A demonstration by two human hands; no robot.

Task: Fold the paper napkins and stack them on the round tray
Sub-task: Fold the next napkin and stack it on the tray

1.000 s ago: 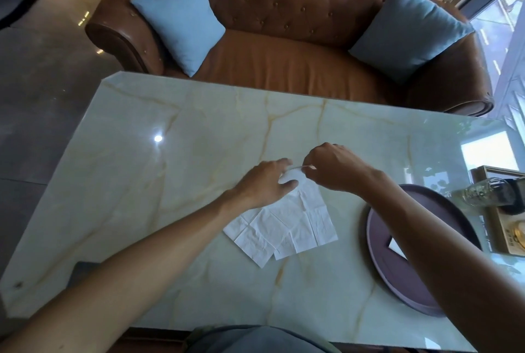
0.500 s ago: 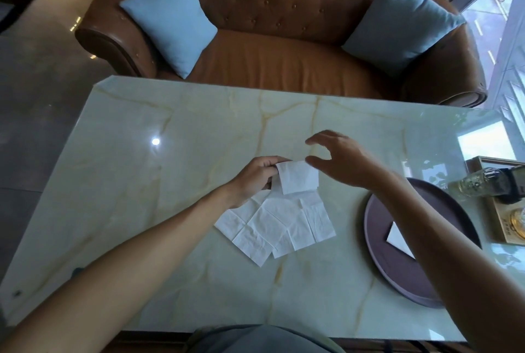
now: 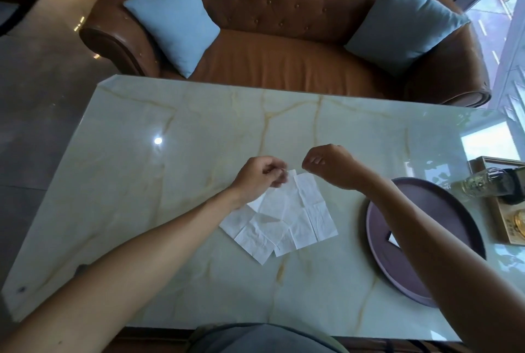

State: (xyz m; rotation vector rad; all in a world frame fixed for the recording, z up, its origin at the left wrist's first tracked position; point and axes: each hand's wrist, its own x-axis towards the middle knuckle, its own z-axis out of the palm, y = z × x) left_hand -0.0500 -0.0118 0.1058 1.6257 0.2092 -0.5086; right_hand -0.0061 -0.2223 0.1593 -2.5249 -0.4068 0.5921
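Several white paper napkins [image 3: 255, 234] lie overlapping on the marble table [image 3: 170, 182], just in front of my hands. One napkin [image 3: 308, 205] is raised at its far edge and drapes down over the pile. My left hand [image 3: 260, 178] pinches its far left corner. My right hand [image 3: 331, 166] has its fingers closed at the far right corner. The round purple tray [image 3: 403, 281] sits to the right, under my right forearm. A folded white napkin [image 3: 393, 239] lies on the tray, mostly hidden by that forearm.
A wooden box [image 3: 508, 227] with a glass bottle [image 3: 483, 185] lying across it stands at the table's right edge, beyond the tray. A brown leather sofa [image 3: 284, 63] with two blue cushions runs along the table's far edge.
Half a second ago my left hand held a small folded square with my right hand open beside it. Now both hands pinch the far edge and the napkin hangs opened out larger.
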